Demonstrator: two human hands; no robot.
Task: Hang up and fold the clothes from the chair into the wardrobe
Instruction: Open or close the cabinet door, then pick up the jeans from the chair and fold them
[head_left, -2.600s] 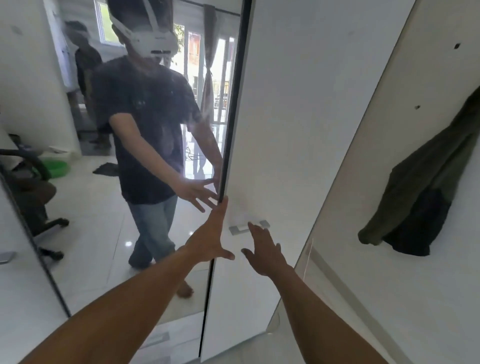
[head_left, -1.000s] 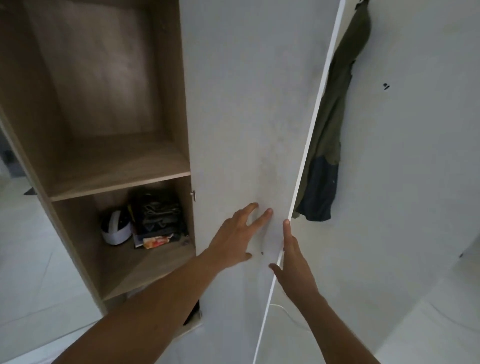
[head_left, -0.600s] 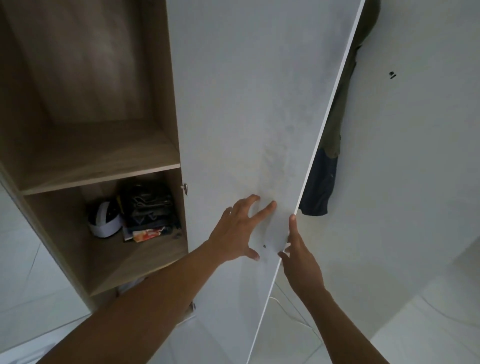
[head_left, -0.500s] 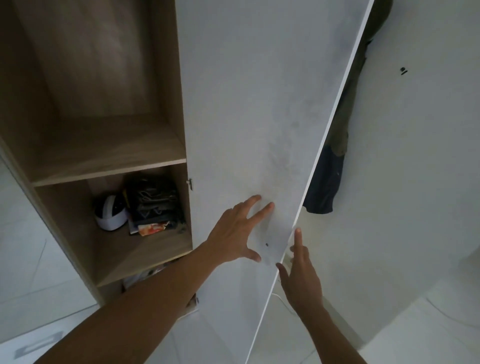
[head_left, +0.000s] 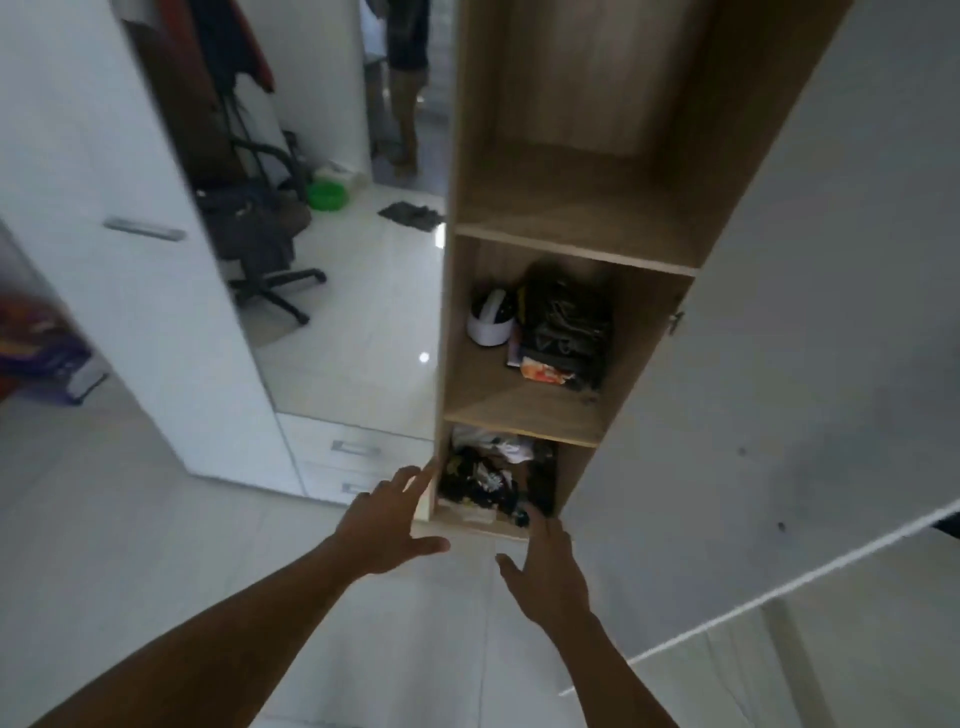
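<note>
Clothes lie as a dark heap on the seat of an office chair, seen only as a reflection in the mirror panel; blur keeps single garments from being told apart. More garments hang above the chair in the reflection, dark and reddish, cut off by the top edge. The wardrobe stands with its white door swung wide to the right, showing a wooden column of compartments; the top of the column runs out of view. In the middle compartment a white rounded object sits beside a dark folded pile, with a small orange packet at the pile's foot; what the pile is made of is hard to make out. The lowest compartment holds a jumble of dark and pale items, partly hidden behind the hands. The left hand has its fingers spread and straight, holding nothing, fingertips at the lower left corner of the wooden frame; whether they touch it cannot be told. The right hand is likewise spread and holds nothing, its fingertips in front of the lowest compartment's edge. A standing person shows in the mirror, head cut off; a green object and a dark cloth lie on the reflected floor.
</note>
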